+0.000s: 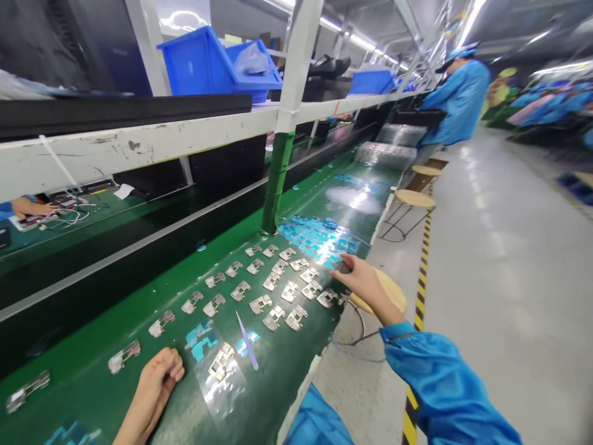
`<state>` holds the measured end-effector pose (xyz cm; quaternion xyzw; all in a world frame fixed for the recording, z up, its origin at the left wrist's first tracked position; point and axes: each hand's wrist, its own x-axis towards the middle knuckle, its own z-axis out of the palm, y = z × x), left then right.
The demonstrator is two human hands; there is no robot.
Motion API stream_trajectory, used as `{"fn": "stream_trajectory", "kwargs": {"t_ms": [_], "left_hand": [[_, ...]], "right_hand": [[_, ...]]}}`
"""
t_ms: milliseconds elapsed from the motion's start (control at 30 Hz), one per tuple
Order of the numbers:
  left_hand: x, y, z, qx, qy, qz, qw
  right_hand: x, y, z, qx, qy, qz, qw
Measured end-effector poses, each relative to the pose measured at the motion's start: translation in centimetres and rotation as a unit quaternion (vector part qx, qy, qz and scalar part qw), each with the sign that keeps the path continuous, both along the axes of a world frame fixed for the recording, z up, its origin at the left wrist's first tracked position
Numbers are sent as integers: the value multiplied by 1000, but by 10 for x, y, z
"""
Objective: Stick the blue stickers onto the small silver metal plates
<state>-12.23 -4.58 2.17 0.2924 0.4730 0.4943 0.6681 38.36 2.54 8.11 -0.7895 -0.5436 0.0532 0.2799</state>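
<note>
My right hand [364,283] reaches over the bench at the near edge of a spread of blue film pieces [315,238]. Its thumb and fingertips are apart, with no held thing visible between them. Closed with curled fingers, my left hand [160,377] rests low over the green mat [278,371]; anything inside it is hidden. Small silvery metal plates with cut-outs [260,303] lie in loose rows between the hands. One such metal plate [222,361] sits on a clear film sheet [225,395], beside purple tweezers [247,341] and blue film scraps [201,340].
A white and green post [280,167] rises from the bench, carrying a shelf [139,136] with blue bins [199,62]. Wooden stools [414,198] stand along the right edge. Further down, a person in blue [456,99] stands at the bench. Another person's hand [32,207] works across, at left.
</note>
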Motion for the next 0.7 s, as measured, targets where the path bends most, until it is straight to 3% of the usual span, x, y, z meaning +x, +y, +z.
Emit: {"fn": "stream_trajectory", "kwargs": {"t_ms": [133,233,300,367,433,567,633,700], "left_hand": [[7,-1,5,-13,-67,40,997],[11,-3,9,-14,-119,51,992],[11,-4,9,-7,-132,58,990],[11,-5,7,-3,-135,62,989],[12,-7,4,-5,-132,67,989],[13,-9,-7,-16,-115,63,991],[12,-9,-12,-12,-109,59,992],[12,-9,-16,-6,-105,53,993]], "right_hand": [[20,-17,-28,-50,20,25,998],[27,-11,-41,-63,-8,57,996],[20,3,-34,-59,-49,74,994],[-8,18,-11,-54,-65,141,986],[-63,27,24,-55,-65,288,954],[-231,30,90,3,-103,556,824],[-329,29,102,-9,-137,644,753],[-425,27,97,-49,-172,690,702]]}}
